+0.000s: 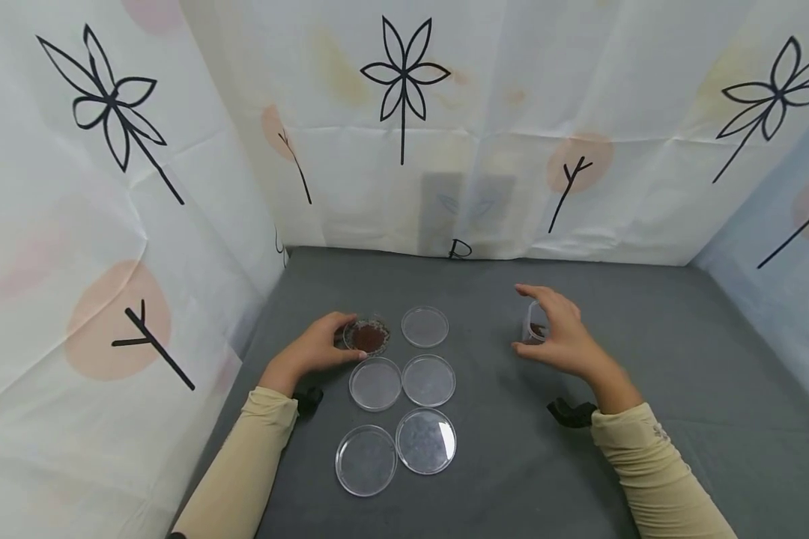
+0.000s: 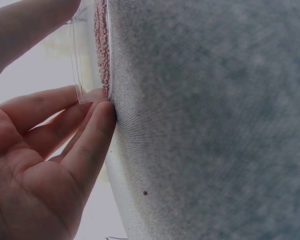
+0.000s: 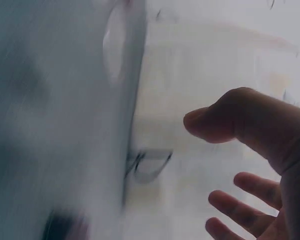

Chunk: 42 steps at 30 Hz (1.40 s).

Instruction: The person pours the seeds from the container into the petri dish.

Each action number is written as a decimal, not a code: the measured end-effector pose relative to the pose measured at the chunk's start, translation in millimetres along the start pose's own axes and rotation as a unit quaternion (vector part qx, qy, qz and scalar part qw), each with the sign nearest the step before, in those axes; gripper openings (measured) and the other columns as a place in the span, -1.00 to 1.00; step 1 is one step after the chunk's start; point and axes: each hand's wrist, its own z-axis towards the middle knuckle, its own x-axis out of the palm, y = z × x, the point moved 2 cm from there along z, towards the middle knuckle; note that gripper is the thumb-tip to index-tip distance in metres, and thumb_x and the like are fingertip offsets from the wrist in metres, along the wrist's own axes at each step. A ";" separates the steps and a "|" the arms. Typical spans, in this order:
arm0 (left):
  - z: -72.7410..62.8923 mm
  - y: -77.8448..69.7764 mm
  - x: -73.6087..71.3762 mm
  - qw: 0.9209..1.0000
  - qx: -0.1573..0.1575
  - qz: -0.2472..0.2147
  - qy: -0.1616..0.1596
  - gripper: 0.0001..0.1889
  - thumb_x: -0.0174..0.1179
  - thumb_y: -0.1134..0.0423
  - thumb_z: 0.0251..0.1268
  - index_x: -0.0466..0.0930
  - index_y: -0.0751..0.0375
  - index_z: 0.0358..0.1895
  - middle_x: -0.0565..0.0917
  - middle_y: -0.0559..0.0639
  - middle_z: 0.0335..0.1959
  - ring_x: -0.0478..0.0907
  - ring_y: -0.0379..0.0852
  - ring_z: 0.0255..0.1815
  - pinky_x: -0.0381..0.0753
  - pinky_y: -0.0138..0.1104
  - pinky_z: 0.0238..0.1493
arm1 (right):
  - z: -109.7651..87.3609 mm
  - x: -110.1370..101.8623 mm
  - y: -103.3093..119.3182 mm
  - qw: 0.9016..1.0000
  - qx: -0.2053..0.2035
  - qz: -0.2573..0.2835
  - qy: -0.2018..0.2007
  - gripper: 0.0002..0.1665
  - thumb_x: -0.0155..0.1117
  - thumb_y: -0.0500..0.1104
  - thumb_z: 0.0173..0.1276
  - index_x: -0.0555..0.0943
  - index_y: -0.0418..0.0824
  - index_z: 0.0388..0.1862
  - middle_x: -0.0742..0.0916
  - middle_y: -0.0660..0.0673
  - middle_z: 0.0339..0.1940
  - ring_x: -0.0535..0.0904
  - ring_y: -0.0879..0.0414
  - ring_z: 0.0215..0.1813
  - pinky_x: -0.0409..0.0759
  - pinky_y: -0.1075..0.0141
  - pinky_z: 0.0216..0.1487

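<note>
My left hand [image 1: 319,344] holds a round clear petri dish [image 1: 368,337] by its rim, with thumb and fingers at its left side. Reddish-brown granules cover the bottom of that dish, and the left wrist view shows them as a thin layer [image 2: 103,50]. On the right, my right hand [image 1: 558,333] spreads thumb and fingers apart around a small clear cup [image 1: 534,323] with some brown stuff in it. The right wrist view is blurred; there the thumb and fingers [image 3: 239,215] stand apart and no cup shows between them.
Several clear petri dishes or lids lie close by, among them a far one [image 1: 425,327], a middle one [image 1: 428,380] and a near one [image 1: 366,460]. One loose granule [image 2: 145,193] lies on the grey cloth [image 1: 499,464]. Patterned white curtains [image 1: 485,135] border the table.
</note>
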 end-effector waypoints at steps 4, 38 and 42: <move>0.1 1.6 1.0 1.000 0.000 -0.006 0.000 -0.11 0.55 0.10 0.29 0.35 0.49 0.54 0.54 0.41 0.36 0.53 0.35 0.38 0.59 0.17 0.40 | 15.1 20.1 20.5 0.998 -0.034 0.047 0.038 0.08 0.67 -0.28 0.14 0.35 -0.26 0.61 0.50 -0.30 0.52 0.39 -0.28 0.54 0.37 -0.36 0.49; 1.9 -2.6 0.5 0.999 -0.002 -0.035 0.001 -0.13 0.56 0.17 0.28 0.34 0.51 0.54 0.51 0.44 0.38 0.53 0.40 0.42 0.61 0.12 0.42 | 90.7 109.7 6.0 0.983 -0.014 0.011 0.185 0.12 0.71 0.01 0.11 0.42 -0.34 0.58 0.49 -0.41 0.45 0.38 -0.37 0.46 0.47 -0.30 0.44; 1.1 -1.4 0.6 0.999 -0.005 -0.040 0.001 -0.13 0.56 0.18 0.27 0.34 0.52 0.54 0.50 0.45 0.39 0.52 0.40 0.42 0.60 0.12 0.43 | 92.5 111.9 4.6 0.984 -0.008 0.011 0.179 0.13 0.72 0.05 0.07 0.45 -0.35 0.55 0.51 -0.41 0.44 0.38 -0.37 0.45 0.48 -0.29 0.44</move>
